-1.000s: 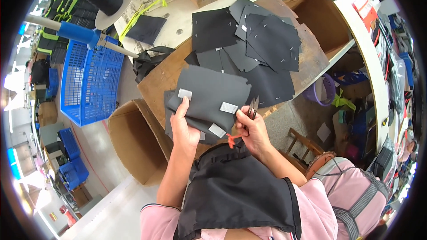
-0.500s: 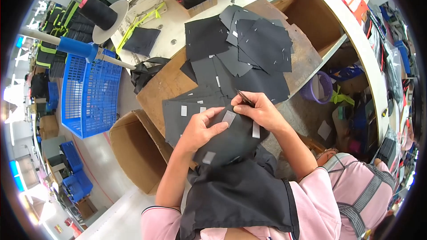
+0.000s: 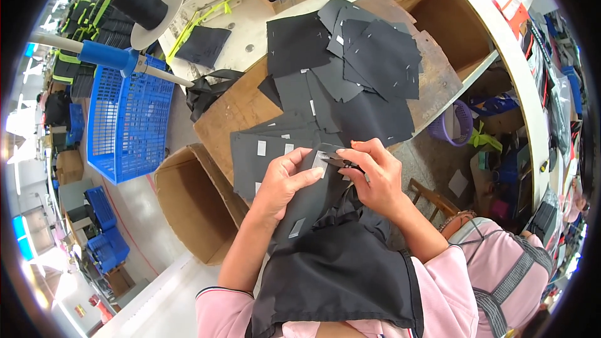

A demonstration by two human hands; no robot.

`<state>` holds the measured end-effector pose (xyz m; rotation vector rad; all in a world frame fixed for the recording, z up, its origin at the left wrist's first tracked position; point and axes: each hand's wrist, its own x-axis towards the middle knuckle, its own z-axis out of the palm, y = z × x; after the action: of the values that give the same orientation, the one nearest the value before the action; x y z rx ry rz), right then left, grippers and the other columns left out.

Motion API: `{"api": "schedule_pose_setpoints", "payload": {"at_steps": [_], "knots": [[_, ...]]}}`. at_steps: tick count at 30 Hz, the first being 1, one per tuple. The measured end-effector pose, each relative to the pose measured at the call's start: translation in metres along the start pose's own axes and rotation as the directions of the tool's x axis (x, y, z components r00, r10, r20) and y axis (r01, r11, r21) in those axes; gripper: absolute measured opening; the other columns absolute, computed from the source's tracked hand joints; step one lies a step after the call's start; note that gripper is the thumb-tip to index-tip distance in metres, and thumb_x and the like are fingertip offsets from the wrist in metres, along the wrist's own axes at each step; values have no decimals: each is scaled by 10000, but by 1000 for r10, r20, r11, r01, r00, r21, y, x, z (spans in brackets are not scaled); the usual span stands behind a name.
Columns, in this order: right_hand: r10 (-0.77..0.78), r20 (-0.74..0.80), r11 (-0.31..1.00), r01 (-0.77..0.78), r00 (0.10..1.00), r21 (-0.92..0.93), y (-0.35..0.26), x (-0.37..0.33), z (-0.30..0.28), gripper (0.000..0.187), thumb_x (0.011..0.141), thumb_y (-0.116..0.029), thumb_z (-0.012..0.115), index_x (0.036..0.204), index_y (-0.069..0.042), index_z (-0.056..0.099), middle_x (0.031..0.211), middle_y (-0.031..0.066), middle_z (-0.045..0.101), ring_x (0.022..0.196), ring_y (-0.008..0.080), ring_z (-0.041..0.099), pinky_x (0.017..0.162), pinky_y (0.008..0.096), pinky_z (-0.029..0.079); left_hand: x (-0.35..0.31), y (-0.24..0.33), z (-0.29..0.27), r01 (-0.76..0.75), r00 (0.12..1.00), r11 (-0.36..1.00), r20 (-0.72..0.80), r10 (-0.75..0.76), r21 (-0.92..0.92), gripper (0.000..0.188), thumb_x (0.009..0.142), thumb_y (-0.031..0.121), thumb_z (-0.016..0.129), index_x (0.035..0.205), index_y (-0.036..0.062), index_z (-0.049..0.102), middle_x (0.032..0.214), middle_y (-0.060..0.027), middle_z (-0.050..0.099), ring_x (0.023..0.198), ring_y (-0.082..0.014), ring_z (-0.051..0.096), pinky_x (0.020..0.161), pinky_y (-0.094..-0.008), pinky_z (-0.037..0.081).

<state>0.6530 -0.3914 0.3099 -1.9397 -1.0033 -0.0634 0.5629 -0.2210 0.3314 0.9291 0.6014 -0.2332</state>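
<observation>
My left hand [image 3: 280,183] grips a dark grey fabric panel [image 3: 300,205] over my lap, thumb on top near its upper edge. Light grey rectangular patches sit on this panel, one of them a small patch [image 3: 297,228] near its lower end. In my right hand [image 3: 382,181] is a pair of dark thread snips [image 3: 343,162], their tips at the panel's upper patch. Whether the blades touch a thread is too small to tell. Just beyond my hands, more dark panels with white patches [image 3: 261,148] lie overlapping on a wooden board [image 3: 231,112].
Farther back on the board is a loose pile of dark panels [image 3: 382,56]. Open cardboard boxes stand at the left [image 3: 194,213] and far right [image 3: 444,25]. A blue crate [image 3: 128,119], a thread cone [image 3: 141,9] and a purple basket [image 3: 454,122] are around. Another person [image 3: 507,269] is at the lower right.
My right hand has turned and shifted slightly right and down, bringing the snips' tips onto the upper patch. The panel now appears folded narrower in my left hand.
</observation>
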Motion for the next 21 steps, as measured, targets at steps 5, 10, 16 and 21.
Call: {"api": "schedule_pose_setpoints", "payload": {"at_steps": [5, 10, 16, 21], "knots": [[-43, 1, 999, 43, 999, -21, 1, -1, 0, 353, 628, -36, 728, 964, -76, 628, 748, 54, 542, 562, 214, 510, 522, 319, 424, -2, -1, -2, 32, 999, 999, -12, -32, -5, 279, 791, 39, 627, 1057, -14, 565, 939, -57, 629, 800, -93, 596, 729, -226, 487], [25, -11, 998, -24, 1000, 66, -1, -7, -4, 311, 623, 17, 731, 918, -42, 649, 755, 79, 560, 617, 213, 571, 523, 293, 454, -2, -4, -5, 31, 998, 998, -58, -34, -48, 259, 790, 41, 623, 1039, -8, 570, 922, -56, 633, 774, -87, 597, 716, -222, 489], [36, 36, 999, -35, 999, -31, -4, 0, 1, 277, 636, -51, 731, 895, -63, 632, 759, 65, 552, 608, 236, 555, 529, 315, 442, -2, -2, -3, 15, 999, 1000, -51, -15, -5, 254, 795, 41, 619, 1039, -9, 571, 902, -48, 631, 764, -85, 591, 702, -221, 486], [143, 1, 982, -142, 990, 123, 9, -12, 0, 356, 665, -12, 718, 998, -54, 601, 754, 47, 533, 572, 164, 522, 524, 276, 427, -2, -6, -12, -4, 998, 1000, -66, 4, -3, 258, 814, 26, 597, 1065, -7, 548, 927, -41, 616, 810, -78, 574, 729, -220, 470]]}}
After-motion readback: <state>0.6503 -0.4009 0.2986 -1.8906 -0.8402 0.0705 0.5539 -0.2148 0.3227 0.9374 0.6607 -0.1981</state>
